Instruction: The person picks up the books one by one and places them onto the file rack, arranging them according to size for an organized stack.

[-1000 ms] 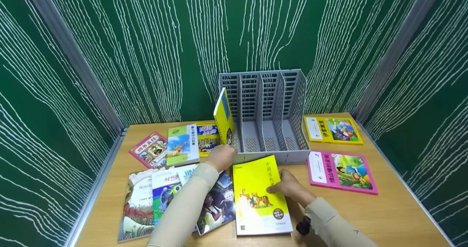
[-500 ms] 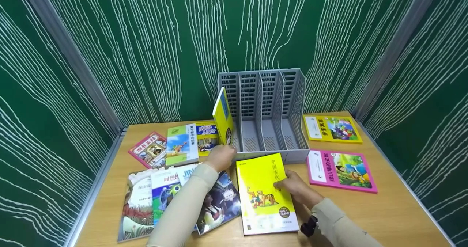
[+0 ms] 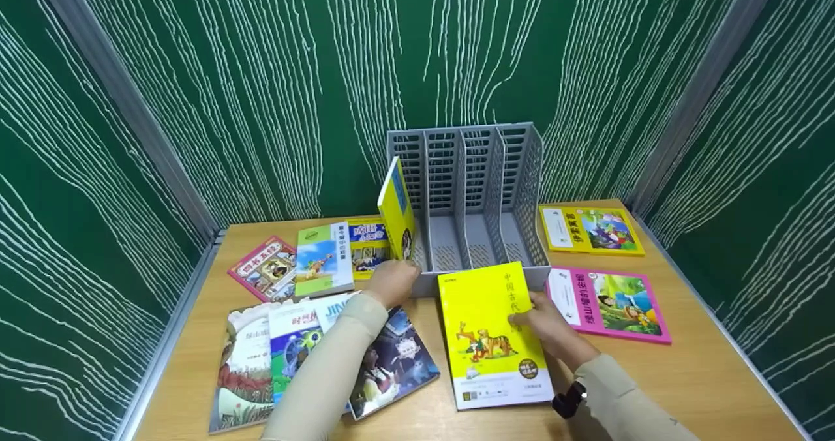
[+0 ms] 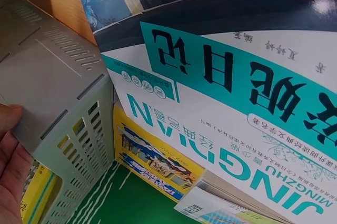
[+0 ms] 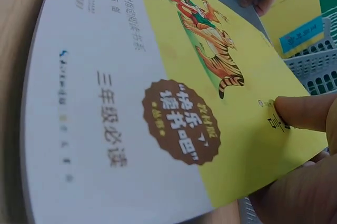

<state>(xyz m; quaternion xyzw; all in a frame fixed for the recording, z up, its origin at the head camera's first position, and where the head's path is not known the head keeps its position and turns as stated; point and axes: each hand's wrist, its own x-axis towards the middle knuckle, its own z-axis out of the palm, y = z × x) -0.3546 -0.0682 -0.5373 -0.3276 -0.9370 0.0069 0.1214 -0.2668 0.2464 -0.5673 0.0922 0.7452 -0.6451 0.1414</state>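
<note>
My right hand (image 3: 553,329) holds a yellow paperback book (image 3: 486,317) with a tiger picture on its cover. The thumb (image 5: 303,112) lies on the cover and the other fingers go under the book's right edge. The book's top end overlaps the front of a grey file rack (image 3: 443,232) with several slots. At the rack's front left corner, my left hand (image 3: 391,283) grips the front edge, its thumb (image 4: 9,116) on the grey panel. Another yellow book (image 3: 393,209) stands upright in the leftmost slot, just behind that hand.
Left of the rack lie a red-bordered book (image 3: 267,268), a green and white book (image 3: 323,258) and a blue-and-yellow one (image 3: 370,239). Overlapping books (image 3: 244,363) spread in front of them, partly under my left sleeve. Yellow (image 3: 590,230) and pink (image 3: 610,305) books lie at right.
The yellow book in my right hand has moved right and a little toward the rack, uncovering more of the dark-covered book at its left. My left hand has stayed at the rack's corner.
</note>
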